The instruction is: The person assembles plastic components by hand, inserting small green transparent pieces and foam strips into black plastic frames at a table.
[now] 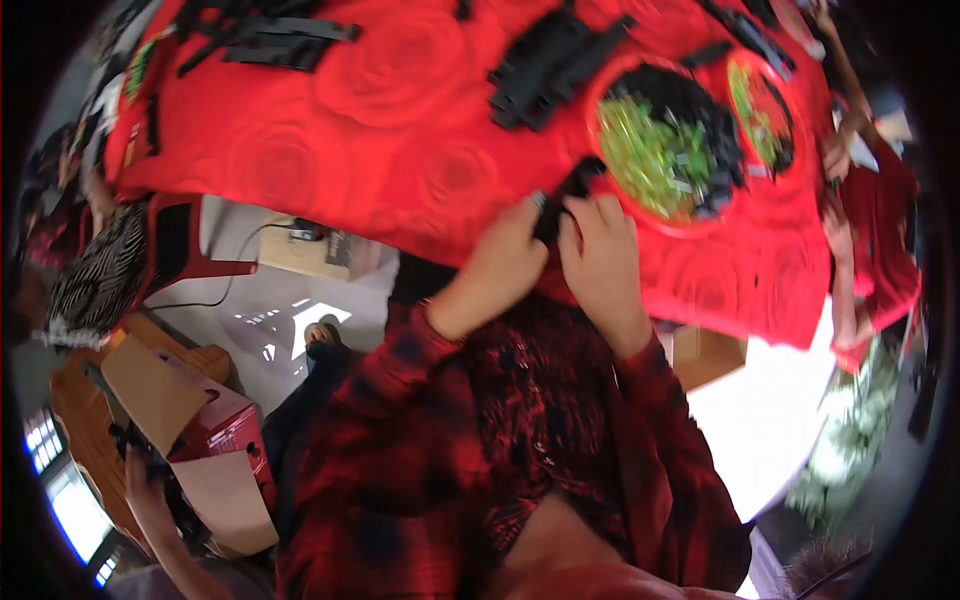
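Near the front edge of the table, both my hands are closed around a black elongated piece [575,183], too blurred to name more exactly. My left hand [508,250] grips its lower end from the left. On its other side my right hand [602,240] pinches it with bent fingers. Just right of the hands lies a round tray [597,130] with yellow-green small parts [645,150] on its left and black small parts [665,95] on its far side. Beyond the hands, several black slotted strips [550,65] lie in a pile.
A red rose-patterned cloth [390,130] covers the table. Further black strips [285,42] lie at the far left, and a smaller tray [765,115] at the right. An open cardboard box [150,385], a red chair [180,240] and a carton [310,250] stand left. People sit at both sides.
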`<action>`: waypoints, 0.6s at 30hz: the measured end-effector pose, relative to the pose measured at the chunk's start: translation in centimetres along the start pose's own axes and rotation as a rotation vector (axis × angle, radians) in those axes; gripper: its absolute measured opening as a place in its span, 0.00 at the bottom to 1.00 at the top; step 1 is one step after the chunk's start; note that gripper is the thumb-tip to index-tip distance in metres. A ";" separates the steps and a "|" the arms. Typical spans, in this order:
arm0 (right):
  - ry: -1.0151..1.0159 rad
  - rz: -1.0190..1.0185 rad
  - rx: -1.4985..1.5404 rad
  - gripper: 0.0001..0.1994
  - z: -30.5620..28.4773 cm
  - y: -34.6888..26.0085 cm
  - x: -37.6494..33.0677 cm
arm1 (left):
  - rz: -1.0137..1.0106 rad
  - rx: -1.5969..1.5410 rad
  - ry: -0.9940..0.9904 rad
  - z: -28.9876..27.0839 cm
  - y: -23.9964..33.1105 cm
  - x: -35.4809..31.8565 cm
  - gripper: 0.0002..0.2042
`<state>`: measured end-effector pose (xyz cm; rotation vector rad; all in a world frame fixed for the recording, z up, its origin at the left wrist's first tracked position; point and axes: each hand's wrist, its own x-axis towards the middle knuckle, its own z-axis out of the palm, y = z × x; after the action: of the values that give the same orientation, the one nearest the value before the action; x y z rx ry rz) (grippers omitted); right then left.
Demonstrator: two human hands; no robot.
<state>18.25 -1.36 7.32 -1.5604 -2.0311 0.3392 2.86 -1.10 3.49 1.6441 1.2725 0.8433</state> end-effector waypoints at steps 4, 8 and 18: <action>-0.064 -0.043 -0.097 0.10 -0.6 -0.5 0.4 | -0.044 0.100 0.003 -0.4 1.3 -0.1 0.24; -0.106 -0.040 -0.101 0.08 -0.4 -0.8 1.6 | -0.105 0.161 0.031 -1.0 1.9 0.6 0.20; -0.010 -0.084 -0.046 0.04 1.2 -0.7 4.5 | -0.033 0.287 0.174 -2.0 1.8 2.4 0.14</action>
<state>16.21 2.82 7.88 -1.4975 -2.1193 0.2706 2.34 1.52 6.00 1.7970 1.5977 0.8275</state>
